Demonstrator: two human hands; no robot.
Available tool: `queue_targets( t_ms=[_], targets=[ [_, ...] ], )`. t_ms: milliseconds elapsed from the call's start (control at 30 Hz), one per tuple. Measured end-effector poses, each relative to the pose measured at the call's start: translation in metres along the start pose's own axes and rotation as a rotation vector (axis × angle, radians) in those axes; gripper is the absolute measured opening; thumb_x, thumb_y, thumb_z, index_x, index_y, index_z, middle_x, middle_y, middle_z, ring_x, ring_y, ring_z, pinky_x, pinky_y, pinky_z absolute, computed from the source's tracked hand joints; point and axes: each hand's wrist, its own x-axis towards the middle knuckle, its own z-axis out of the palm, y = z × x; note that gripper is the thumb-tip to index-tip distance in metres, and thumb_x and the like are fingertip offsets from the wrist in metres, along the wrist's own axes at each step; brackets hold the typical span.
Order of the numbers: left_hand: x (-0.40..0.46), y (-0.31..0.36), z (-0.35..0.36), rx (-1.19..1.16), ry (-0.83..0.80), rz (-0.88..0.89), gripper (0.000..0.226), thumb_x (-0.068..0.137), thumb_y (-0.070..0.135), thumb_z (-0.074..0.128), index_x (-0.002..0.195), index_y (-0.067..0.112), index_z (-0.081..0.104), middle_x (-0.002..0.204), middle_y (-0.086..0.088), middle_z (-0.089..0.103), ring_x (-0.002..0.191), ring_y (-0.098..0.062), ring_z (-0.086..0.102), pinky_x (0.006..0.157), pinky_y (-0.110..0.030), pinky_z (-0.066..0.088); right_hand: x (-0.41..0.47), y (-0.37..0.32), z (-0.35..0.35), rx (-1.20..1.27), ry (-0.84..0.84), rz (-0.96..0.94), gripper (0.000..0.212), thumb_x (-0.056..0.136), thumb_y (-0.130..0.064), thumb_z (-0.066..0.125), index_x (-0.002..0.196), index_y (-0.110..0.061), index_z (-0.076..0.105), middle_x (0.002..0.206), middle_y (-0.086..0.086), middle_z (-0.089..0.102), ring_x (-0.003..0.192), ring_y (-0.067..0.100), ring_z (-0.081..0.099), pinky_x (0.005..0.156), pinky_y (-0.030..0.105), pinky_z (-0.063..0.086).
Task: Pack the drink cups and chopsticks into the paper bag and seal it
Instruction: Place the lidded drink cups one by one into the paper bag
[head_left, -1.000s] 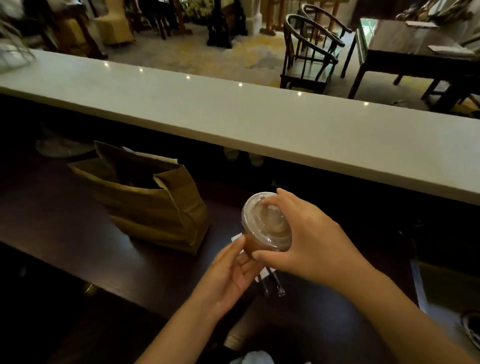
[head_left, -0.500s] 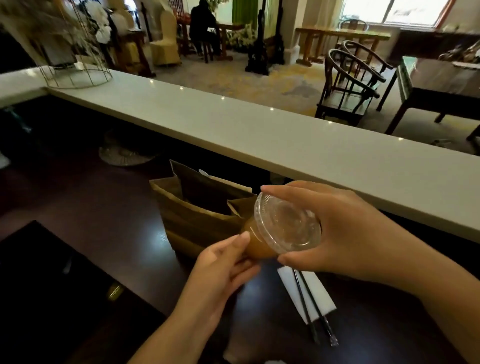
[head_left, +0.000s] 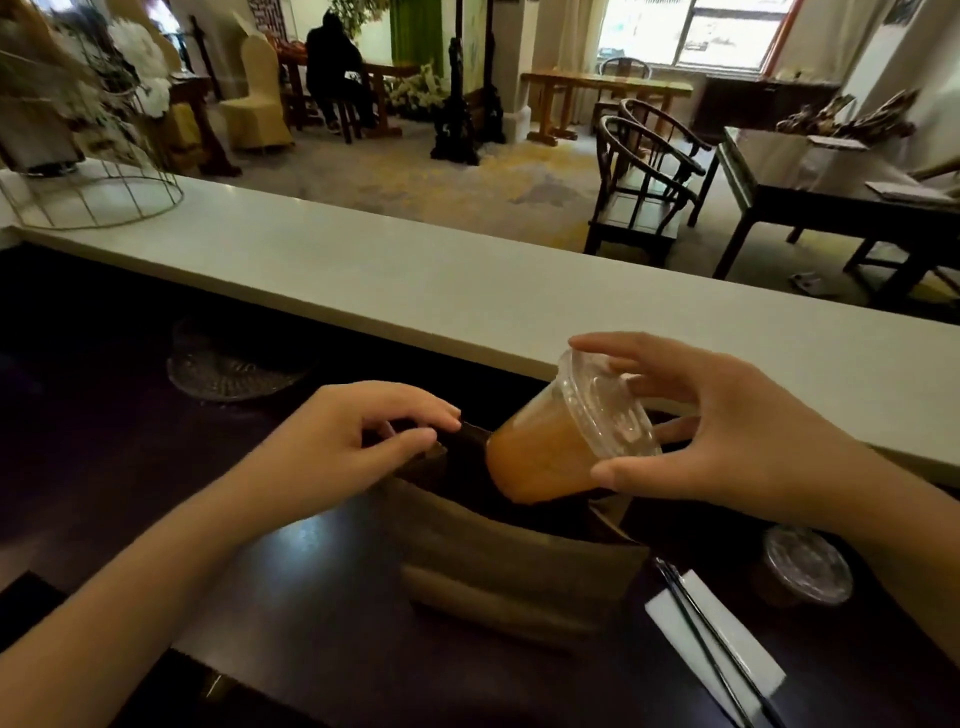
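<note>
My right hand (head_left: 727, 431) grips a clear plastic cup (head_left: 550, 447) of orange-brown drink by its lid, tilted, with its base inside the mouth of the brown paper bag (head_left: 519, 566). My left hand (head_left: 332, 447) pinches the bag's far left rim and holds it apart. The bag stands open on the dark counter. A second lidded cup (head_left: 805, 571) stands at the right, partly behind my right forearm. Dark chopsticks (head_left: 711, 644) lie on a white napkin (head_left: 727, 649) to the right of the bag.
A pale raised bar ledge (head_left: 467, 291) runs across just behind the bag. A woven round mat (head_left: 228, 364) lies at the back left of the dark counter (head_left: 311, 597). A wire frame (head_left: 98, 192) stands on the ledge's left end. Chairs and tables fill the room beyond.
My right hand has carried the cup from above the napkin to the bag's mouth and tilted it in. My left hand left the cup and took the bag's rim.
</note>
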Motion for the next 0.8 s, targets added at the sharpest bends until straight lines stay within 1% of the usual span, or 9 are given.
queue_targets(
  t_ms=[100, 200, 267, 333, 433, 533, 633, 733, 800],
  targets=[
    [0.013, -0.038, 0.000, 0.179, -0.198, 0.170, 0.030, 0.084, 0.023, 0.050, 0.108, 0.027, 0.067, 0.113, 0.013, 0.066, 0.108, 0.001, 0.058, 0.089, -0.026, 0.049, 0.010, -0.001, 0.023, 0.091, 0.001, 0.082, 0.079, 0.051, -0.057, 0.075, 0.121, -0.059, 0.039, 0.118, -0.028, 0.052, 0.111, -0.010, 0.049, 0.083, 0.025, 0.056],
    [0.016, -0.067, 0.002, 0.268, -0.331, 0.299, 0.051, 0.078, 0.000, 0.041, 0.116, 0.030, 0.058, 0.126, 0.010, 0.057, 0.120, -0.004, 0.049, 0.099, -0.032, 0.046, 0.014, -0.003, 0.041, 0.106, 0.001, 0.114, 0.078, 0.057, -0.045, 0.078, 0.123, -0.057, 0.039, 0.120, -0.027, 0.053, 0.112, -0.009, 0.048, 0.081, 0.016, 0.054],
    [0.017, -0.076, 0.003, 0.336, -0.341, 0.386, 0.055, 0.076, -0.002, 0.044, 0.120, 0.031, 0.053, 0.129, 0.006, 0.053, 0.117, -0.009, 0.051, 0.091, -0.032, 0.051, 0.015, -0.003, 0.050, 0.035, -0.005, 0.100, 0.079, 0.058, -0.045, 0.077, 0.126, -0.055, 0.037, 0.120, -0.029, 0.052, 0.113, -0.010, 0.047, 0.083, 0.016, 0.053],
    [0.018, -0.079, 0.002, 0.423, -0.340, 0.457, 0.043, 0.081, 0.007, 0.047, 0.119, 0.026, 0.057, 0.123, 0.005, 0.046, 0.100, -0.012, 0.059, 0.074, -0.027, 0.056, 0.018, 0.000, 0.055, -0.036, -0.019, 0.096, 0.081, 0.058, -0.049, 0.074, 0.129, -0.052, 0.035, 0.121, -0.029, 0.051, 0.113, -0.008, 0.046, 0.087, 0.020, 0.052],
    [0.016, -0.083, 0.001, 0.395, -0.367, 0.507, 0.029, 0.084, 0.019, 0.045, 0.101, 0.017, 0.067, 0.117, 0.004, 0.043, 0.085, -0.012, 0.064, 0.064, -0.027, 0.057, 0.019, 0.006, 0.058, -0.219, -0.054, 0.046, 0.081, 0.062, -0.053, 0.068, 0.133, -0.048, 0.030, 0.124, -0.021, 0.047, 0.114, 0.003, 0.048, 0.086, 0.026, 0.052],
    [0.014, -0.091, 0.000, 0.352, -0.363, 0.541, 0.023, 0.084, 0.018, 0.048, 0.096, 0.014, 0.068, 0.121, 0.003, 0.045, 0.089, -0.011, 0.065, 0.069, -0.025, 0.057, 0.021, 0.010, 0.060, -0.641, -0.121, -0.149, 0.080, 0.066, -0.051, 0.065, 0.137, -0.042, 0.028, 0.136, -0.003, 0.042, 0.118, 0.016, 0.047, 0.076, 0.020, 0.048],
    [0.014, -0.094, -0.001, 0.329, -0.352, 0.543, 0.023, 0.085, 0.017, 0.050, 0.098, 0.013, 0.069, 0.123, 0.003, 0.049, 0.094, -0.010, 0.064, 0.075, -0.023, 0.056, 0.029, 0.011, 0.061, -0.933, -0.266, -0.384, 0.076, 0.068, -0.046, 0.066, 0.136, -0.032, 0.035, 0.133, 0.012, 0.049, 0.119, 0.026, 0.049, 0.067, 0.023, 0.050],
    [0.013, -0.095, -0.003, 0.354, -0.357, 0.572, 0.023, 0.084, 0.016, 0.052, 0.097, 0.012, 0.070, 0.123, -0.002, 0.062, 0.099, -0.015, 0.066, 0.081, -0.026, 0.056, 0.041, 0.012, 0.067, -0.974, -0.372, -0.533, 0.083, 0.065, -0.038, 0.074, 0.137, -0.028, 0.034, 0.134, 0.018, 0.049, 0.123, 0.031, 0.048, 0.079, 0.032, 0.053],
    [0.011, -0.096, -0.005, 0.379, -0.358, 0.590, 0.025, 0.083, 0.017, 0.052, 0.097, 0.011, 0.072, 0.117, -0.002, 0.067, 0.103, -0.016, 0.066, 0.084, -0.028, 0.055, 0.049, 0.015, 0.073, -1.021, -0.399, -0.644, 0.079, 0.070, -0.027, 0.073, 0.138, -0.025, 0.034, 0.136, 0.020, 0.047, 0.126, 0.034, 0.046, 0.090, 0.039, 0.051]
  ],
)
